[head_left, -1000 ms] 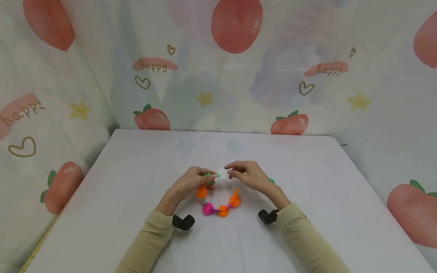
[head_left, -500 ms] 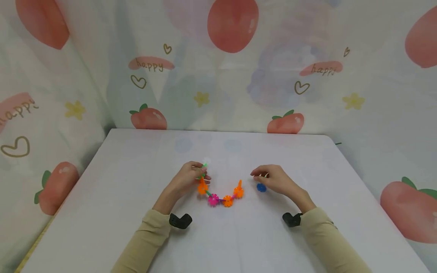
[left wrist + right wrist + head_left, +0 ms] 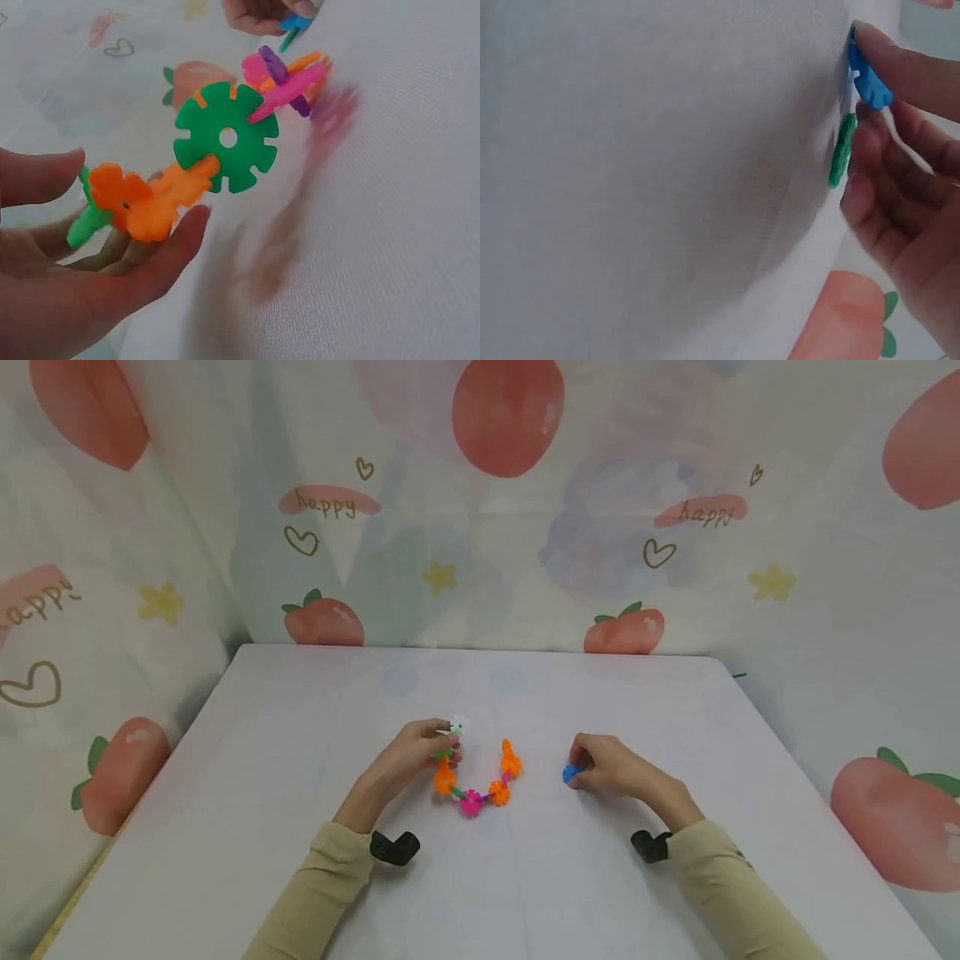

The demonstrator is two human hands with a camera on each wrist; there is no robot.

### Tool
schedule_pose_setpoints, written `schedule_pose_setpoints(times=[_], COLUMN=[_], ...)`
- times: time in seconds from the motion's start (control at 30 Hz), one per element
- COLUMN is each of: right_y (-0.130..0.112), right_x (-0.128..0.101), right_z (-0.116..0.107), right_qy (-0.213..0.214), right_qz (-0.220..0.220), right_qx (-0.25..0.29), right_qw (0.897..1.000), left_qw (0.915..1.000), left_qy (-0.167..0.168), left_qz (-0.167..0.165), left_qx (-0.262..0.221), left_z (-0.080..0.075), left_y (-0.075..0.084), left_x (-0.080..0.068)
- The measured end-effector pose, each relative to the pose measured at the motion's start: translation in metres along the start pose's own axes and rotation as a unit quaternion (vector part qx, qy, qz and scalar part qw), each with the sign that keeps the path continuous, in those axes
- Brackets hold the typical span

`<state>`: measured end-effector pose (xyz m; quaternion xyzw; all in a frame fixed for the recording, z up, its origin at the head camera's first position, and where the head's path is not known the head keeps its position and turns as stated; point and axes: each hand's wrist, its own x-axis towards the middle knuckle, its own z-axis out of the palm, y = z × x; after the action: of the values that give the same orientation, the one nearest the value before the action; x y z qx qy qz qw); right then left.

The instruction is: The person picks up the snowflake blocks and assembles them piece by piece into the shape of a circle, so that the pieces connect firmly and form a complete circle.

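A curved chain of slotted plastic snowflake discs, with orange, pink (image 3: 471,803), purple (image 3: 275,65) and green (image 3: 227,138) pieces, hangs from my left hand (image 3: 420,752). The left thumb and fingers pinch its green end, and a white disc (image 3: 457,725) sticks out beyond the fingertips. To the right, my right hand (image 3: 618,770) pinches a blue snowflake disc (image 3: 571,774) between thumb and fingers, low over the table. A loose green disc (image 3: 842,151) shows right beside those fingers in the right wrist view; in the head view the hand hides it.
The table (image 3: 375,902) has a pale cover. Patterned cloth (image 3: 495,560) with peaches and hearts hangs behind it and at both sides. A black wrist camera (image 3: 395,848) sits at the left cuff, another (image 3: 650,846) at the right one.
The right hand has left the white disc, moved right and taken hold of the blue disc. The left hand has drawn slightly left with the chain, whose free end has swung.
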<state>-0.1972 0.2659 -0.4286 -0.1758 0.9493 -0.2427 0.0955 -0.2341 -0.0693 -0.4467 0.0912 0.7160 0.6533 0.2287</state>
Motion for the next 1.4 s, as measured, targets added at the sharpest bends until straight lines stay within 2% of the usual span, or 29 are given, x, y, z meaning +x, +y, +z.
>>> schedule_pose_setpoints(times=[0.13,0.33,0.53,0.77,0.9,1.4], right_y=[-0.001,-0.014,-0.035,-0.055,-0.062,-0.069], right_x=[0.008,0.023,0.041,0.059,0.066,0.066], right_z=[0.004,0.01,0.018,0.034,0.039,0.042], right_qy=[0.02,0.082,0.153,0.217,0.219,0.206], right_qz=[-0.009,-0.04,-0.097,-0.157,-0.173,-0.169], right_qx=[0.025,0.055,0.097,0.071,0.075,0.055], right_qw=[0.999,0.994,0.979,0.961,0.957,0.962], left_qw=[1.0,0.9997,0.9993,0.9984,0.9984,0.9989], left_qy=[-0.008,-0.019,-0.01,-0.021,-0.02,-0.006], left_qz=[0.0,0.009,0.014,0.031,0.039,0.042], left_qx=[0.002,0.015,0.034,0.043,0.037,0.018], left_z=[-0.001,-0.002,-0.001,0.001,0.001,0.005], left_y=[-0.001,-0.002,-0.006,-0.007,-0.005,-0.006], left_x=[0.0,0.001,0.003,0.002,0.002,0.001])
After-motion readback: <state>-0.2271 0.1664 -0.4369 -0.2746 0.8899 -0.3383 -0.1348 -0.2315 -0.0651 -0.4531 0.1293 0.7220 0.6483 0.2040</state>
